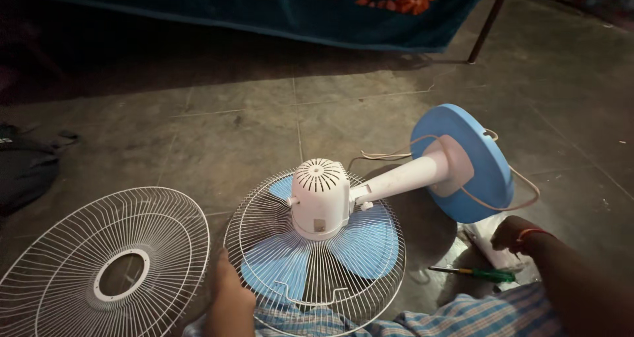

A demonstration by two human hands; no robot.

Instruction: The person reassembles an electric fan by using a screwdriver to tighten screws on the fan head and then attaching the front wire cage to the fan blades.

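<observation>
One tiled floor (251, 106) carries the whole assembly, and one dark blue cloth with orange flowers (370, 6) hangs across the top of the view, with one thin dark leg (487, 25) standing at its right end. One table fan lies tipped over on the floor: its round blue base (485, 172) stands on edge at the right, its white stem (403, 178) runs left from the base, and its white motor housing (320, 197) points upward at the centre. Two wire guards are present. The first guard (316, 291) sits under the motor housing, with the blue blades (370, 244) visible through its wires; three blades can be counted. The second guard (99, 264), detached, lies flat on the floor to the left, well apart from the motor and near the first guard's rim. One cable (508, 205) loops around the base. One dark bag (26, 172) rests at the left edge. One green-handled screwdriver (479, 273) lies on the floor below the base, beside a white object (492, 248) that cannot be identified. The left hand (228, 291) rests at the left rim of the first guard, fingers pressed together; whether it grips the wire cannot be told. The right hand (512, 234), a red band at its wrist, is curled over the white object just above the screwdriver. Checked blue cloth (462, 317) covers the person's lap at the bottom.
</observation>
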